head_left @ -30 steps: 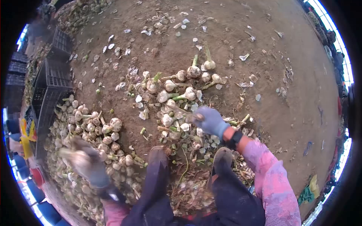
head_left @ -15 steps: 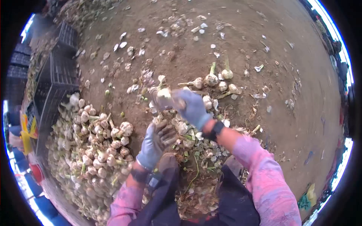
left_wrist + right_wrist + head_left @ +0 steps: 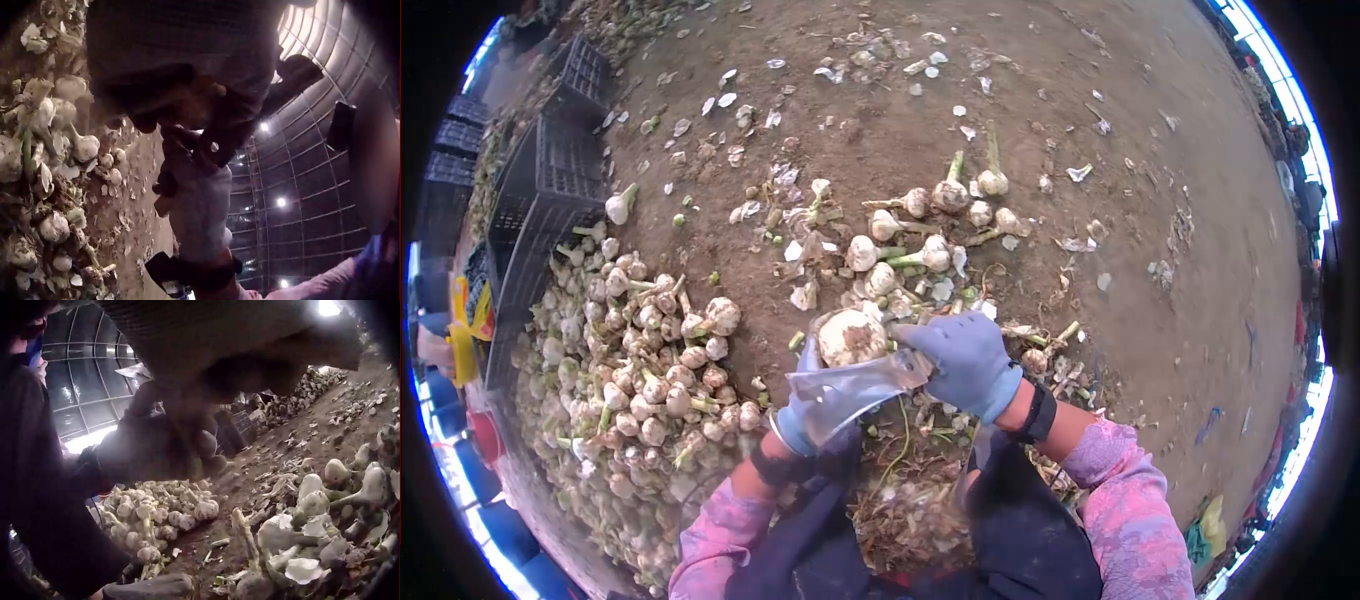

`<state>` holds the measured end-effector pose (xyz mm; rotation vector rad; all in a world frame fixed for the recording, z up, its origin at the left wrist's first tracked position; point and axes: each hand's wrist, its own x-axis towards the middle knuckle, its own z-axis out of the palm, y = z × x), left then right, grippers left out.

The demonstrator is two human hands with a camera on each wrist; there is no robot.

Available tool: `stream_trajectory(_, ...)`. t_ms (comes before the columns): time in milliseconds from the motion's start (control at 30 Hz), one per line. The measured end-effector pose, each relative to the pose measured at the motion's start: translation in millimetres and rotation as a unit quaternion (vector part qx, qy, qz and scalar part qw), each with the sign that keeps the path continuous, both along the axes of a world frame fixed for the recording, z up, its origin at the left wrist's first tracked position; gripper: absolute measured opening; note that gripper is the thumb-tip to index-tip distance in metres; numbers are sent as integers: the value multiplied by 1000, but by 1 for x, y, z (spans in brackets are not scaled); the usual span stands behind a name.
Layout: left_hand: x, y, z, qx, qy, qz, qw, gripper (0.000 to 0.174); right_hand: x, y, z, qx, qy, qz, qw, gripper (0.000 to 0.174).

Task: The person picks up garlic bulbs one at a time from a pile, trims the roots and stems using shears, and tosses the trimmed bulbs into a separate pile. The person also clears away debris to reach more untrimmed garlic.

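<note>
Left hand [image 3: 799, 416] grips a garlic bulb [image 3: 852, 338], probably to steady it. Right hand [image 3: 971, 363] grips a blurry flat tool [image 3: 898, 372], maybe a blade, beside it.

No words, numbers or signs can be read here.
</note>
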<state>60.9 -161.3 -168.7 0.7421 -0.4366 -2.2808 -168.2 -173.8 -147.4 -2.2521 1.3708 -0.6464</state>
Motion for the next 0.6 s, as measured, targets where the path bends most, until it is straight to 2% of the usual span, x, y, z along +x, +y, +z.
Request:
stream_trajectory(33, 4, 8, -13, -101, -40, -47, 993, 72, -2, 4, 0, 12, 17, 0, 1000, 36)
stream_trajectory(100, 1, 15, -14, -199, -104, -97, 970, 78, -6, 12, -4, 35, 51, 2, 998, 37)
stream_trajectory(233, -12, 13, 1, -168, -196, -144, 955, 81, -14, 23, -6, 51, 40, 7, 998, 37)
stream_trajectory(267, -14, 13, 2, -162, -188, -137, 959, 76, -15, 24, -7, 44, 43, 1, 998, 36)
stream_trajectory(333, -13, 16, -3, -334, -249, -148, 897, 64, -19, 27, -14, 32, 49, -8, 998, 34)
stream_trajectory(367, -6, 15, -13, -500, -308, -160, 794, 57, -21, 28, -23, 19, 32, -18, 999, 32)
stream_trajectory(433, -13, 18, -9, -545, -333, -149, 755, 47, -25, 27, -39, -8, 0, -37, 999, 28)
stream_trajectory(467, -25, 24, -4, -436, -304, -133, 837, 46, -31, 26, -43, -12, -22, -38, 999, 27)
stream_trajectory(567, -22, 37, -12, -223, -246, -160, 930, 51, -37, 31, -61, -5, -23, -33, 999, 29)
stream_trajectory(600, -28, 40, -13, -150, -171, -112, 967, 50, -41, 30, -65, -6, -18, -30, 999, 29)
